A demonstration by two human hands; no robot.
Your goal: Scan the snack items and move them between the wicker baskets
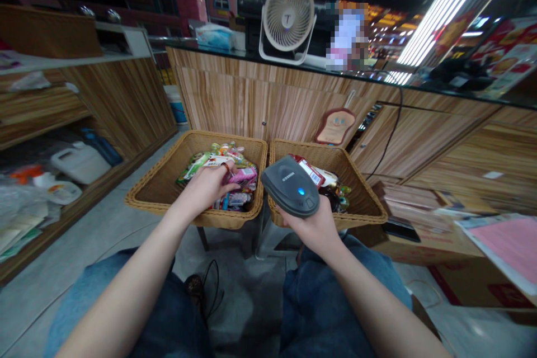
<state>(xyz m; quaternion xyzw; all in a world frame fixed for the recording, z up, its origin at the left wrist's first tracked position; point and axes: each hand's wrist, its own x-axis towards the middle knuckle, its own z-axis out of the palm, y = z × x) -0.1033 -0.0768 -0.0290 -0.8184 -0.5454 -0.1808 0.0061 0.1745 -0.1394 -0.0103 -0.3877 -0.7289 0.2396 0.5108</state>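
The left grip (207,187) hung half-curled inside a wicker basket (151,165), fingers resting on snack packets (218,163) beside a pink packet (242,177); whether it pinched anything, I couldn't tell. The right grip (312,227) was closed around a grey handheld barcode scanner (290,185), its blue light lit, just above a second wicker basket (361,187) of packets.

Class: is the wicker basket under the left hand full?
The tan wicker basket is partly empty: colourful snack packets heap rightward, bare floor showing left.
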